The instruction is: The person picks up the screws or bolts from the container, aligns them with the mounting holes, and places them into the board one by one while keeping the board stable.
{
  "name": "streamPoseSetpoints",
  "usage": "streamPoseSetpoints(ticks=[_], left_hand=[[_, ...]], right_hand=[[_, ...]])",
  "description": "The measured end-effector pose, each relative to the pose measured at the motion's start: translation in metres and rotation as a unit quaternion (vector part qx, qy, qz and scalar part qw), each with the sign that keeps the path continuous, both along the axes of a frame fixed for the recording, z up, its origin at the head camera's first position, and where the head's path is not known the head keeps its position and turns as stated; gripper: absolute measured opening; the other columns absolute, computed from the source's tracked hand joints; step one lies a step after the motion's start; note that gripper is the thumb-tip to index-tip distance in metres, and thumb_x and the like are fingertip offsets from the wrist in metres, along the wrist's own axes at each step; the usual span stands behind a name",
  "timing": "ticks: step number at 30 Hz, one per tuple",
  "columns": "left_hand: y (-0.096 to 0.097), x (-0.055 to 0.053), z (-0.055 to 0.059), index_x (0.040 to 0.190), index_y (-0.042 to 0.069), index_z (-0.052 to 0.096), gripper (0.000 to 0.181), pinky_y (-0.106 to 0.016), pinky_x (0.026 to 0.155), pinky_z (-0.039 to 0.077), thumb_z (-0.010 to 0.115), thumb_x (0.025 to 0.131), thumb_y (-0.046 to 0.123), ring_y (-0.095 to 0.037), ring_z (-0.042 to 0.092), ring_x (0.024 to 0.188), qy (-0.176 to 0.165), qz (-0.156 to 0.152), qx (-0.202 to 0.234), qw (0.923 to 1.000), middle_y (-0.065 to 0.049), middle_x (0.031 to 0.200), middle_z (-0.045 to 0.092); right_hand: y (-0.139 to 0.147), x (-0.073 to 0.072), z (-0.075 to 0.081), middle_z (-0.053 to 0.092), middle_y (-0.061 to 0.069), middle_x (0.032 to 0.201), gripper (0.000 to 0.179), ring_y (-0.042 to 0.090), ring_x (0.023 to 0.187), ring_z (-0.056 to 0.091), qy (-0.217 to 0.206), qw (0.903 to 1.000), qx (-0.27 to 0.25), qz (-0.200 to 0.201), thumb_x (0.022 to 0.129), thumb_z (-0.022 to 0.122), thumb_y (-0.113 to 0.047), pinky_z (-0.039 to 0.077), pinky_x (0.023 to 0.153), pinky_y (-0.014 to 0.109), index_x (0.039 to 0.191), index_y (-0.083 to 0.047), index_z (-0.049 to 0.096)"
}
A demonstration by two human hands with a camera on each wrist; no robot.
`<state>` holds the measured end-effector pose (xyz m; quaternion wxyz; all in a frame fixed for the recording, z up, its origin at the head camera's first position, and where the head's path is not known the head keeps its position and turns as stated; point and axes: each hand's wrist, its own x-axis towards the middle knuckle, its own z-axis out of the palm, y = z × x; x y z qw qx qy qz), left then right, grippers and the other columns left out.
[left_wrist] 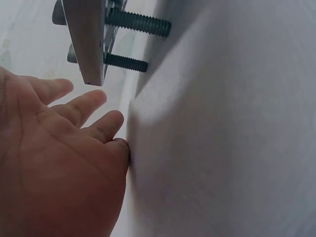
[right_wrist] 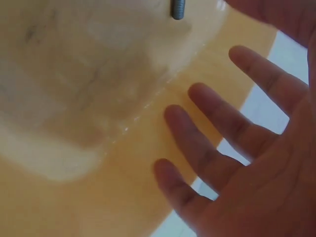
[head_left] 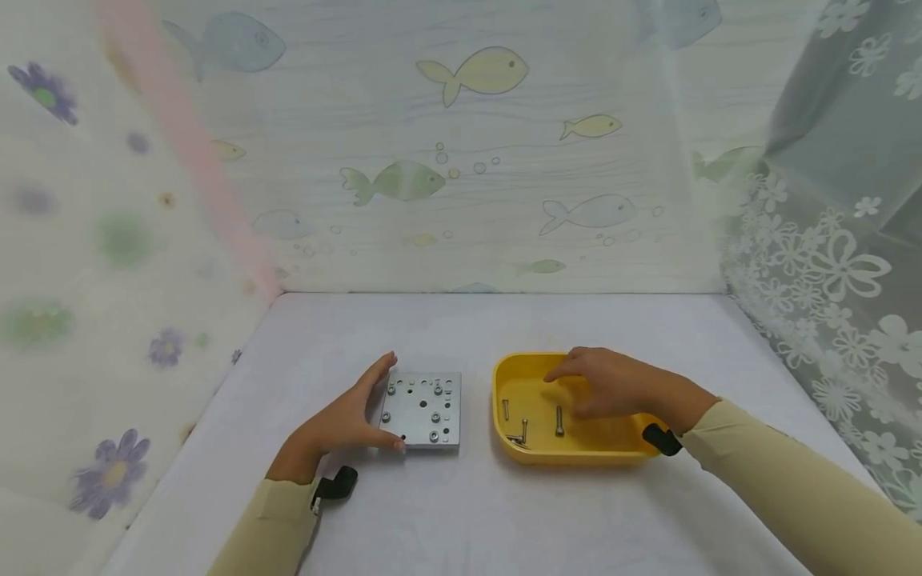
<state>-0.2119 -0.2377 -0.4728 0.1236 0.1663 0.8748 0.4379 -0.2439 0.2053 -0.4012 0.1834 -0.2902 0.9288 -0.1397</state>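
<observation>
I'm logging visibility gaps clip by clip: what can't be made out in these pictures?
Head: part of the floor of the yellow tray, hidden by the right hand.
Head: the count of small screws in the tray's near left corner; too small, overlapping.
Left wrist: the rest of the metal plate, cut off by the top edge.
Right wrist: the threaded bolt's other end, cut off by the top edge.

A pale curtain [head_left: 504,228] printed with fish [head_left: 493,70] and bubbles [head_left: 479,168] hangs across the back, behind a white-covered tabletop [head_left: 461,512]. Along the left side hangs a whitish sheet [head_left: 86,264] with purple flowers [head_left: 111,474] and blurred green patches [head_left: 124,238], a pink strip [head_left: 194,152] slanting down towards the corner. On the right, white floral lace [head_left: 844,268] shows against grey. The light is soft and fairly even
</observation>
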Motion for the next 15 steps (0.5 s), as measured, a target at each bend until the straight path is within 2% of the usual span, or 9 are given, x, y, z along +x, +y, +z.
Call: streamPoseSetpoints(ticks=[3, 7, 10, 15], left_hand=[[-0.0012, -0.0010, -0.0019, 0.164, 0.043, 0.008, 0.142, -0.063, 0.126, 0.013, 0.101, 0.056, 0.047, -0.027, 0.013, 0.161, -0.001, 0.001, 0.001, 1.0000, 0.003, 0.173, 0.017], [-0.0025, -0.0015, -0.0039, 0.164, 0.042, 0.009, 0.142, -0.063, 0.126, 0.013, 0.101, 0.057, 0.045, -0.026, 0.013, 0.161, -0.002, -0.003, 0.007, 1.0000, 0.002, 0.173, 0.017], [-0.0032, -0.0016, -0.0051, 0.164, 0.041, 0.009, 0.142, -0.063, 0.126, 0.013, 0.101, 0.057, 0.045, -0.026, 0.013, 0.161, -0.002, -0.006, 0.005, 1.0000, 0.002, 0.174, 0.017], [-0.0039, -0.0025, -0.0053, 0.167, 0.033, 0.011, 0.143, -0.062, 0.127, 0.013, 0.101, 0.057, 0.045, -0.026, 0.012, 0.161, -0.004, -0.006, 0.004, 1.0000, 0.003, 0.174, 0.017]], right_hand=[[-0.0003, 0.0001, -0.0015, 0.054, 0.005, 0.150, 0.076, 0.030, 0.140, 0.049, -0.028, 0.9995, 0.009, -0.007, 0.078, 0.088, -0.034, 0.040, 0.116, 0.056, 0.147, -0.026, 0.057], [0.0000, -0.0011, -0.0055, 0.053, 0.003, 0.153, 0.097, 0.030, 0.142, 0.048, -0.047, 0.9988, 0.009, 0.010, 0.068, 0.096, -0.045, 0.039, 0.118, 0.055, 0.151, -0.025, 0.051], [-0.0018, -0.0025, -0.0066, 0.057, -0.001, 0.146, 0.085, 0.027, 0.137, 0.051, -0.042, 0.9986, 0.005, 0.033, 0.069, 0.096, -0.045, 0.041, 0.116, 0.052, 0.145, -0.029, 0.059], [-0.0097, -0.0019, -0.0054, 0.063, -0.004, 0.128, 0.048, 0.021, 0.121, 0.057, -0.015, 0.9972, 0.012, 0.072, 0.074, 0.093, -0.030, 0.047, 0.108, 0.046, 0.120, -0.031, 0.077]])
